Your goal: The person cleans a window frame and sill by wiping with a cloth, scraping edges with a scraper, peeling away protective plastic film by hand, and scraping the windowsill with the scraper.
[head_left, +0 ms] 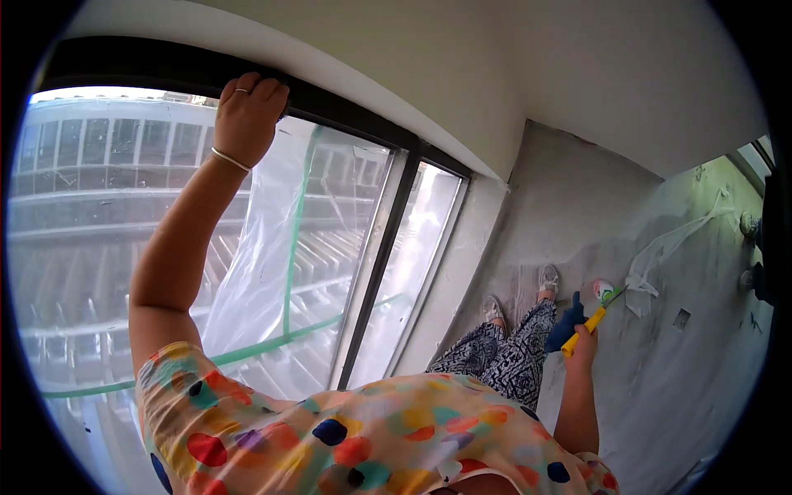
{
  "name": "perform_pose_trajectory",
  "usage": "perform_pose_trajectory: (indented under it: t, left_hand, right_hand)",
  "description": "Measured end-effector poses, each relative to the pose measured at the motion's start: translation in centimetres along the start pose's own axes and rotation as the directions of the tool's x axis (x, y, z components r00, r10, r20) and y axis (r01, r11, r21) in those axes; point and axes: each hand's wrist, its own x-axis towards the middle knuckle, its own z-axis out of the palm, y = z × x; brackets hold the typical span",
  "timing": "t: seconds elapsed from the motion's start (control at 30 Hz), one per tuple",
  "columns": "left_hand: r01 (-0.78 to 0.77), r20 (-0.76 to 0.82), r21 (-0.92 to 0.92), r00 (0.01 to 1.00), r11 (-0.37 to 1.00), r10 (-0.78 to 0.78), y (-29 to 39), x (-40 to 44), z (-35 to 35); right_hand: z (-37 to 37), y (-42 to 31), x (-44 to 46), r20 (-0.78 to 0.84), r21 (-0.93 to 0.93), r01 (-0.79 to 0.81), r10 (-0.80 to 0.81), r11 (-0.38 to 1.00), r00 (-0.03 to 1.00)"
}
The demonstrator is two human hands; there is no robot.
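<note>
My left hand (250,115) is raised with its fingers curled over the black window frame (330,114); a ring and a light bracelet are on it. Below it is the window glass, with clear plastic sheeting (256,239) and green tape (299,223) on it. Down at my right side, my right hand (583,346) is closed around a yellow utility knife (585,329), its thin blade pointing up and away. A dark blue cloth (566,323) bunches beside the knife, seemingly in the same hand.
My feet stand on a dusty grey floor (569,206). Near them lie a small roll (604,289) and a crumpled strip of clear plastic (660,260). Part of another person (761,247) shows at the right edge. A pale wall (429,74) runs beside the window.
</note>
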Motion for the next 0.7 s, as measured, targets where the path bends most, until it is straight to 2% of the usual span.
perform_pose_trajectory:
  t: [0.03, 0.07, 0.13, 0.23, 0.27, 0.33, 0.37, 0.43, 0.47, 0.53, 0.63, 0.7]
  left_hand:
    - [-0.001, 0.039, -0.056, 0.999, 0.998, 0.004, 2.1, 0.5, 1.9]
    - [-0.057, 0.054, -0.086, 0.997, 0.995, 0.062, 4.7, 0.2, 4.9]
    - [-0.088, 0.103, -0.201, 0.988, 0.976, 0.111, 10.6, -0.1, 10.7]
    - [-0.089, 0.226, -0.175, 0.966, 0.981, 0.128, 15.9, 0.3, 14.4]
    - [-0.077, 0.232, -0.174, 0.966, 0.982, 0.117, 15.5, 0.1, 14.8]
    - [-0.033, 0.212, -0.183, 0.975, 0.983, 0.072, 12.2, -0.2, 10.6]
    - [0.002, 0.172, -0.187, 0.985, 0.982, 0.031, 9.4, -0.1, 7.7]
    - [0.009, -0.033, -0.131, 0.999, 0.991, -0.014, 4.4, -0.2, 2.8]
    - [-0.020, -0.041, -0.108, 0.999, 0.994, 0.015, 3.1, -0.7, 1.8]
    - [-0.067, -0.074, -0.063, 0.995, 0.996, 0.062, 3.1, -0.9, 2.4]
    - [-0.125, -0.050, -0.205, 0.992, 0.971, 0.118, 6.9, -1.0, 7.8]
    - [-0.181, -0.008, -0.267, 0.983, 0.946, 0.186, 11.9, -0.9, 12.7]
  right_hand:
    - [0.6, -0.3, -0.2, 0.000, 0.026, -0.035, 0.035, 0.999, 0.999]
    - [1.0, 0.2, 0.3, 0.050, 0.085, 0.000, -0.004, 0.996, 0.999]
    - [1.6, 0.5, 0.5, 0.044, 0.017, 0.042, -0.043, 0.999, 0.998]
    - [1.0, 1.0, 1.4, 0.043, 0.015, 0.055, -0.055, 0.998, 0.998]
    - [0.4, 1.4, 1.7, 0.040, 0.025, 0.047, -0.048, 0.999, 0.998]
    - [-2.0, 2.4, 3.0, 0.052, -0.006, 0.081, -0.080, 0.997, 0.995]
    - [-2.7, 2.9, 3.2, 0.059, -0.020, 0.096, -0.095, 0.995, 0.994]
    - [-2.9, 2.0, 2.3, -0.019, -0.067, 0.042, -0.044, 0.997, 0.999]
    - [-3.0, 1.9, 2.6, -0.059, -0.060, 0.023, -0.027, 0.998, 0.998]
    - [-2.3, 1.6, 3.4, -0.089, -0.010, 0.016, -0.017, 1.000, 0.996]
    - [-0.8, 1.4, 4.2, -0.003, -0.023, 0.049, -0.049, 0.999, 0.999]
    - [-0.8, 2.4, 5.6, 0.038, -0.065, 0.094, -0.091, 0.994, 0.995]
